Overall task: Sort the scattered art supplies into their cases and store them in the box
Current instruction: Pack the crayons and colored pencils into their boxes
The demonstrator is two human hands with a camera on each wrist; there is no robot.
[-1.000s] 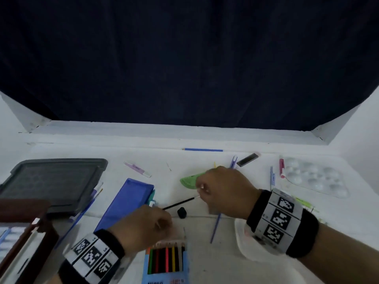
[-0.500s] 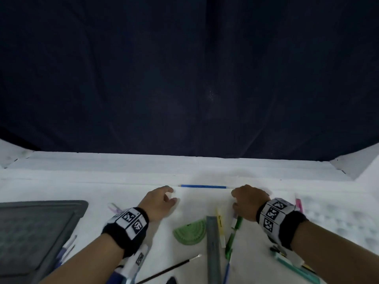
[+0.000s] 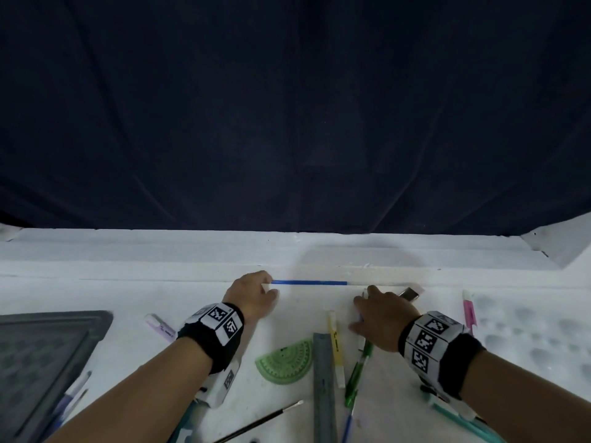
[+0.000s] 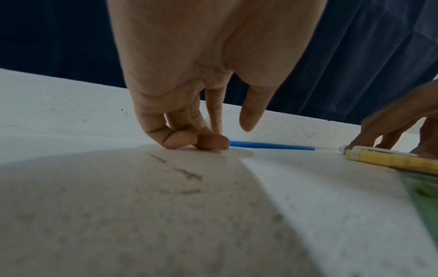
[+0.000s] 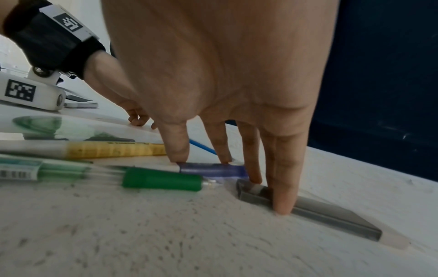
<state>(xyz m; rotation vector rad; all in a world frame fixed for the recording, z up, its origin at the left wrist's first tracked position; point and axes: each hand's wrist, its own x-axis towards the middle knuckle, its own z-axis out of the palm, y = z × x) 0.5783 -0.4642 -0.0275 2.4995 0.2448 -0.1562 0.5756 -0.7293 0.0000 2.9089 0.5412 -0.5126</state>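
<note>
Both hands reach the blue pencil along the table's far edge.

1. The place reads as a staged recording setup rather than a lived-in room: a dark blue curtain hangs across the whole back.
2. A white table with a raised back edge serves as the work surface.
3. Marker-printed wristbands sit on both of the person's wrists.
</note>
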